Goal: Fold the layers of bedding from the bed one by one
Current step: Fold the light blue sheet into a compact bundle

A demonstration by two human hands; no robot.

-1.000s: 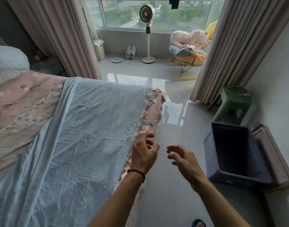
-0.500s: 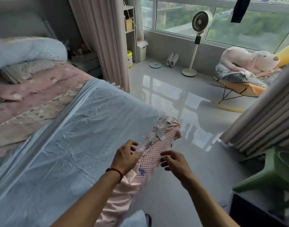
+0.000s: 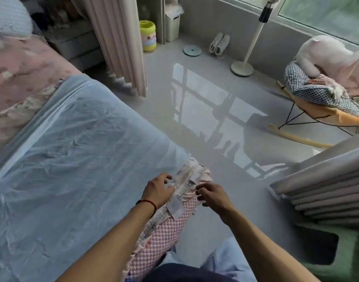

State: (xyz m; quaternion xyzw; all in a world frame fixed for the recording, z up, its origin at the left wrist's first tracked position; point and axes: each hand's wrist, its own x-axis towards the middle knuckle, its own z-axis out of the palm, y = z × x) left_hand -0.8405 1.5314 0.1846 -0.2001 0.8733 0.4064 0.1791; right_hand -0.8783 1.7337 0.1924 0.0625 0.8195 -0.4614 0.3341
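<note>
No readable text, perhaps blur.

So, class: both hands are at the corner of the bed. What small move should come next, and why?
Probably pinch the corner of the pale blue sheet. It lies flat as the top layer, and the left hand rests at its edge with fingers spread; the right hand hovers open beside the pink bumpy mattress pad, gripping nothing.

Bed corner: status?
Left hand fingers on layered edges, grip unclear. Right hand open, beside corner. Blue sheet still spread flat. Nothing in the way.
</note>
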